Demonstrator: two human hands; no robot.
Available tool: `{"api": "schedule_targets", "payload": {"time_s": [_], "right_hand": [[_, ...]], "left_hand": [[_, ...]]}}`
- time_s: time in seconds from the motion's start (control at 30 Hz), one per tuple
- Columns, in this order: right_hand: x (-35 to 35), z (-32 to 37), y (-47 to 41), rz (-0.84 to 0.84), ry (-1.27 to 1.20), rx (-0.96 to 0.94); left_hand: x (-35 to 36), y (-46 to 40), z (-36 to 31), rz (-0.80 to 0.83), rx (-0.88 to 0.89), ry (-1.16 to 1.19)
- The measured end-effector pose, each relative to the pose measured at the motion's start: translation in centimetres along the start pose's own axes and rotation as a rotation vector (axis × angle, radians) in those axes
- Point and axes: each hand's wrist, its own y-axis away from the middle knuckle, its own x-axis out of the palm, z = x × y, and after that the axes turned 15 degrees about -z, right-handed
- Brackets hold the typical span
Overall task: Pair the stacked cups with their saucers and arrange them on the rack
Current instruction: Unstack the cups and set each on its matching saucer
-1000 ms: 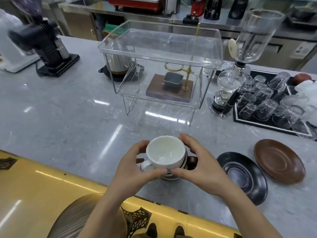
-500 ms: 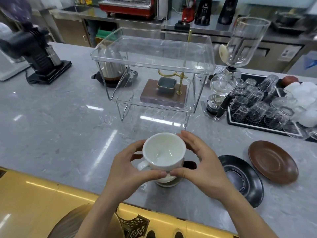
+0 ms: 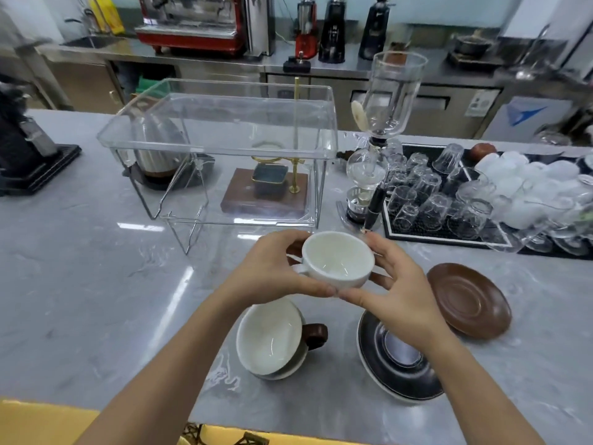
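Hands [image 3: 337, 284] hold white cup [image 3: 338, 260] above countertop [image 3: 96, 284].

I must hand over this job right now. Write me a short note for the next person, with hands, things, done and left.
Hands: left hand and right hand together hold the white ceramic cup above the counter.
Things: remaining stacked cups with a brown handle, black glossy saucer and brown round saucer sit on the counter; clear acrylic rack holds no cups.
Done: top cup lifted off.
Left: all pairing and racking.
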Motion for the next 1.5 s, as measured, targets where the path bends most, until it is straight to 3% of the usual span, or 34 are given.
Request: {"api": "schedule_targets", "payload": {"time_s": [0.27, 0.53, 1.0, 1.5], "right_hand": [[0.4, -4.5, -1.2, -0.011, 0.107, 0.09], [2.6, -6.8, -1.3, 0.033, 0.243, 0.072], [3.7, -7.5, -0.6, 0.077, 0.388, -0.034], [3.5, -7.5, -0.4, 0.087, 0.37, -0.065]], "left_hand": [[3.0, -3.9, 1.0, 0.198, 0.029, -0.269], [4.1, -4.2, 3.5, 0.267, -0.008, -0.475], [4.5, -4.1, 5.6, 0.303, -0.065, -0.509], [3.5, -4.0, 6.9, 0.304, -0.16, -0.278]]}}
